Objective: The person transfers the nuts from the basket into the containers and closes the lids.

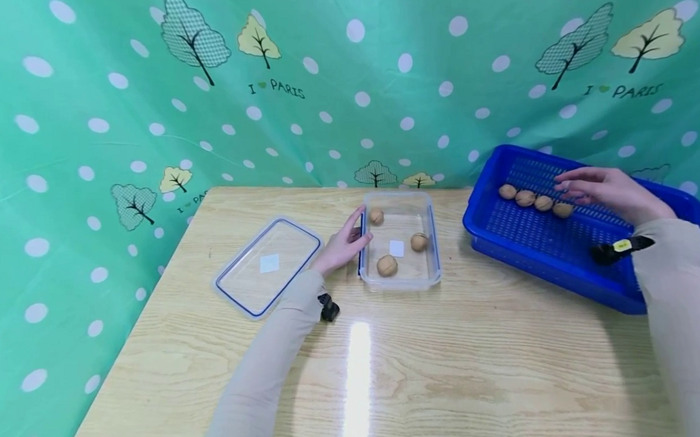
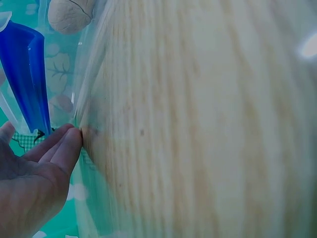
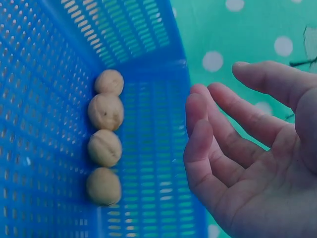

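Note:
My left hand (image 1: 341,248) rests against the left side of a clear plastic box (image 1: 401,283) with blue latches. Its fingers reach along that side, and the left wrist view shows the fingertips (image 2: 74,136) at the box's lower edge, close to a blue latch (image 2: 29,74). Three walnuts (image 1: 387,265) lie apart inside the box, around a white square label (image 1: 397,248). Above a blue perforated basket (image 1: 561,287), my right hand (image 1: 606,189) hovers with loosely bent fingers and nothing between them. Several walnuts (image 3: 105,113) sit in a row along the basket's far part.
A clear lid (image 1: 294,281) with a blue seal lies flat to the left of the box. The wooden table (image 1: 447,356) meets a green dotted cloth (image 1: 322,84) at its back and left. Black wrist cameras (image 1: 328,307) sit on both sleeves.

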Motion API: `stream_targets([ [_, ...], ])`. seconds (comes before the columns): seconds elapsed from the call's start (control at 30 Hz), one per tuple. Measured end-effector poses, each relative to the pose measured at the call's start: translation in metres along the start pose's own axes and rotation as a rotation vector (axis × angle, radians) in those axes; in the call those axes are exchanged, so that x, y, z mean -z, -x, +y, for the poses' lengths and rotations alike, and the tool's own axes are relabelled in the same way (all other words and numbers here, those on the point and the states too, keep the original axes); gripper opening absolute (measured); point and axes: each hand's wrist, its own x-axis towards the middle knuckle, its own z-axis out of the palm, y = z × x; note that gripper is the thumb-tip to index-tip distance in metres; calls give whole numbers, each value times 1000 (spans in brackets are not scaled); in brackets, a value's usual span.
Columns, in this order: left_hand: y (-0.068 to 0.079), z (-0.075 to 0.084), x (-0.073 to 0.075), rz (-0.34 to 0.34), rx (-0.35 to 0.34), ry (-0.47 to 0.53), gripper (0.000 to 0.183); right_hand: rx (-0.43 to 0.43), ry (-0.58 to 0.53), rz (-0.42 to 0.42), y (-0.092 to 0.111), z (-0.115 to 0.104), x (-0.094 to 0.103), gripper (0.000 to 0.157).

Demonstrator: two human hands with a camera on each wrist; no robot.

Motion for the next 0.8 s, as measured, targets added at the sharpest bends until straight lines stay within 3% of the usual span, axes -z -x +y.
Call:
stream_targets([
  [0.2,-1,-3,-1,0,-3,7,70,-39,-122,-9,-10,21,-2,15],
  [0.33,0,-3,-2,-1,0,6,69,-74,-154,-14,-16,32,-2,11],
  [0.6,-1,-1,-1,1,2,9,69,-121,30,-32,-17,44,-2,57],
  [0.8,-2,-1,-1,-4,2,14,70,-111,77,-42,-18,50,-4,69],
])
